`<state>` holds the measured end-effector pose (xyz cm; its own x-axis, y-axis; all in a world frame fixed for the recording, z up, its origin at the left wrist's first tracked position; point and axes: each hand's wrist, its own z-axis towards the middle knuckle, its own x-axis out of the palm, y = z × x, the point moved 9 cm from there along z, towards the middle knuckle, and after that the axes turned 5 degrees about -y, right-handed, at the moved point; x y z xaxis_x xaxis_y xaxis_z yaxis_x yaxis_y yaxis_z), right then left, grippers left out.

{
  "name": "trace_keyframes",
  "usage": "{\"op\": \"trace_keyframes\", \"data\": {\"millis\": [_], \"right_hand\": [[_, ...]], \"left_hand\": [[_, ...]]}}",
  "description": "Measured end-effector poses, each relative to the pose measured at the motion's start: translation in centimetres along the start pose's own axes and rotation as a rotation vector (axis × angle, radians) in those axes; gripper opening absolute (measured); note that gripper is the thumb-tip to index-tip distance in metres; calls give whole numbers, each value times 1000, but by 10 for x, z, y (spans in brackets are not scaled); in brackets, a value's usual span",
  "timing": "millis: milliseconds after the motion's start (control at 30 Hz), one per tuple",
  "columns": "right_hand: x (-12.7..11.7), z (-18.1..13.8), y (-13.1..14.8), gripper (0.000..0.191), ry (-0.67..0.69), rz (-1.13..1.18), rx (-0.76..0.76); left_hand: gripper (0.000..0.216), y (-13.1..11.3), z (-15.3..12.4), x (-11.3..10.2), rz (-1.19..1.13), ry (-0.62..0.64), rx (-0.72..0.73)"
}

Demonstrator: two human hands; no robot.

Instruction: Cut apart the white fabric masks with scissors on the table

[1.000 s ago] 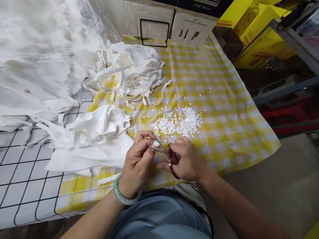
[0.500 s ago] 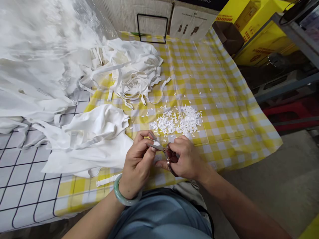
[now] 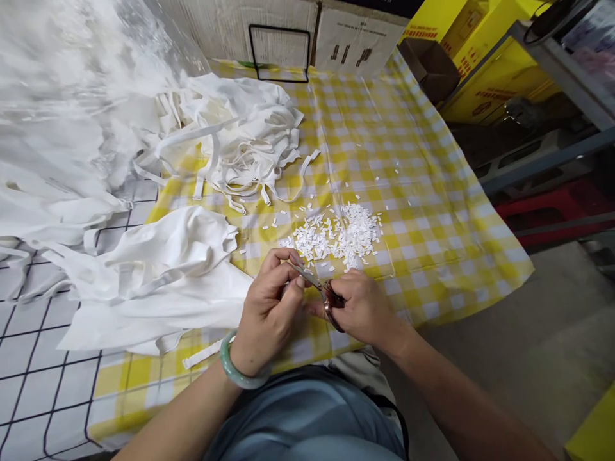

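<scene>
Metal scissors (image 3: 321,287) sit snug in the right hand (image 3: 362,308), fingers wrapped at the handles, presumably for control, blades angled up to the left hand (image 3: 270,302). Those left fingers curl tight by the tips; what they pinch is hidden, can't tell! White strapped garment (image 3: 185,291) lies just left of them, small white pieces (image 3: 356,232) beyond, apparently clear of the fabric.

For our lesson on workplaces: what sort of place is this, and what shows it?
Probably a small workroom for cloth goods, though the view is partial: heaped white fabric with straps, scissors in the right hand, and a metal rack.
</scene>
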<state>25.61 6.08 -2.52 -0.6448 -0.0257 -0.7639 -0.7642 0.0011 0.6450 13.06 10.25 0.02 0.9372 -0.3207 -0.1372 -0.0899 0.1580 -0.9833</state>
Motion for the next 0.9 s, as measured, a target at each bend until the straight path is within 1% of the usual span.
{"op": "trace_keyframes", "data": {"millis": [100, 167, 200, 233, 267, 333, 367, 400, 433, 533, 567, 600, 633, 700, 733, 833, 900], "right_hand": [[0, -5, -20, 55, 26, 52, 178], [0, -8, -32, 54, 39, 183, 312], [-1, -8, -35, 52, 32, 262, 349], [-3, -7, -34, 48, 20, 330, 357], [-6, -5, -32, 45, 6, 377, 336], [-12, 0, -24, 40, -4, 406, 262], [-13, 2, -21, 39, -2, 396, 244], [-13, 3, -21, 38, 0, 374, 254], [-13, 4, -24, 38, -6, 344, 286], [-13, 5, -27, 39, -79, 250, 368], [-10, 6, -23, 39, -103, 232, 363], [-6, 9, -16, 38, -118, 234, 338], [0, 12, -6, 37, -124, 252, 297], [17, 22, 23, 38, -125, 327, 185], [26, 28, 42, 39, -123, 374, 109], [52, 52, 100, 34, -94, 505, -142], [65, 69, 128, 25, -51, 606, -239]], "left_hand": [[23, 7, 6, 7, -36, 33, -16], [24, 11, 7, 8, -36, 24, -36], [24, 10, 5, 8, -21, 21, -37], [23, 5, 1, 9, 3, 42, -19], [21, -3, -5, 11, 41, 93, 19], [12, -23, -22, 14, 156, 246, 133], [6, -31, -31, 10, 228, 302, 182], [5, -37, -38, -1, 307, 304, 216], [6, -40, -41, -20, 398, 236, 235], [15, -39, -40, -103, 744, -153, 253], [19, -35, -39, -125, 869, -229, 263], [20, -29, -36, -138, 943, -222, 270], [15, -21, -31, -145, 984, -177, 272], [13, -13, -24, -149, 963, -70, 252], [16, -15, -22, -150, 921, -47, 233], [22, -36, -21, -153, 734, -77, 124], [25, -46, -24, -155, 540, -53, 3]]}}
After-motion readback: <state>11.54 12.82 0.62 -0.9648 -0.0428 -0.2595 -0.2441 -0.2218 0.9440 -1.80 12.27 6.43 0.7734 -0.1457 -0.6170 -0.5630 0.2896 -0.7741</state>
